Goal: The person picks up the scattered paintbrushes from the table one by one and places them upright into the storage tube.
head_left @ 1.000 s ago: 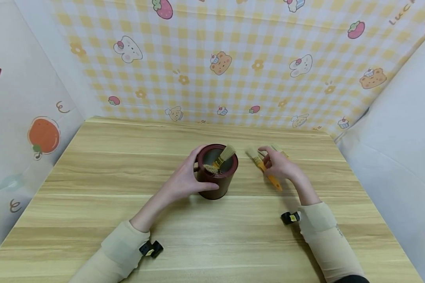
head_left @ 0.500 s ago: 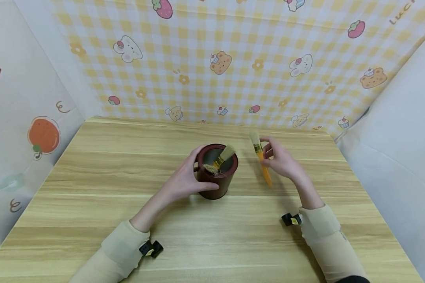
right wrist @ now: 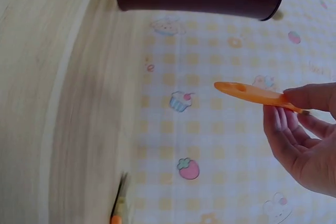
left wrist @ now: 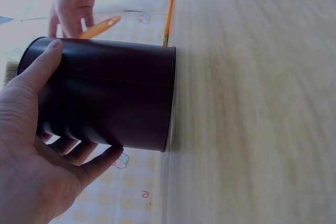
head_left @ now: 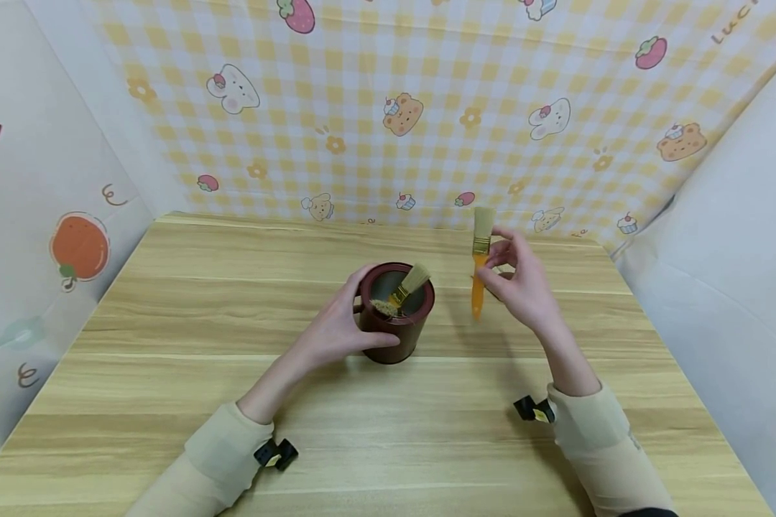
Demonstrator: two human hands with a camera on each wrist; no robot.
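A dark brown cylindrical pot (head_left: 394, 341) stands upright on the wooden table, gripped round its side by my left hand (head_left: 339, 327). Inside it, a paintbrush (head_left: 414, 280) leans with pale bristles above the rim; a second tuft of bristles (head_left: 384, 308) shows at the near edge. To the pot's right, my right hand (head_left: 525, 283) pinches another paintbrush (head_left: 478, 276) by its orange handle, bristles up, above the table. The handle's end (right wrist: 244, 93) points down in the right wrist view. Fingers hide part of this handle.
Under the right hand, mostly hidden, another orange-handled brush (left wrist: 169, 17) lies on the table (head_left: 388, 431). A thin dark tip (right wrist: 122, 184) shows beside it in the right wrist view. A checked cloth wall (head_left: 362, 165) rises behind the table.
My right hand has lifted the paintbrush off the table and raised it, turning it from slanted to nearly upright. My left hand and the pot have stayed put.
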